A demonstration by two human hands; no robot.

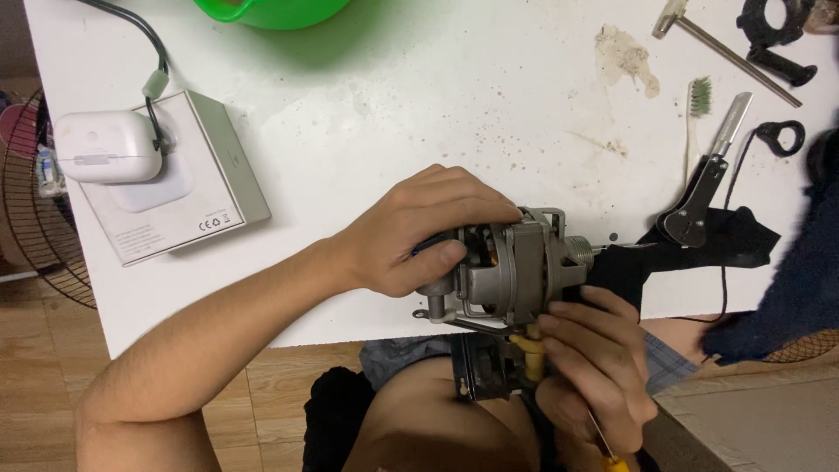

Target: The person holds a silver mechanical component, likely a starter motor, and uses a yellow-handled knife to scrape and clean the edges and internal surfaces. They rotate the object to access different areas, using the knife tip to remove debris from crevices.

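A grey metal fan motor (516, 267) lies at the near edge of the white table (393, 114), its threaded shaft pointing right. My left hand (419, 232) wraps over the motor's left end and grips it. My right hand (590, 354) is below the motor, fingers closed on a screwdriver with a yellow handle (612, 459), its tip hidden near a yellow part (527, 348) under the motor. A black metal bracket (481, 371) hangs beneath the motor over my lap.
A white earbud case (107, 144) sits on a white box (175, 188) at the left, with a black cable. A green bowl (271, 10) is at the far edge. At right lie a toothbrush (696, 109), pliers (708, 179), hammer (721, 48), black parts and a dark cloth (800, 280).
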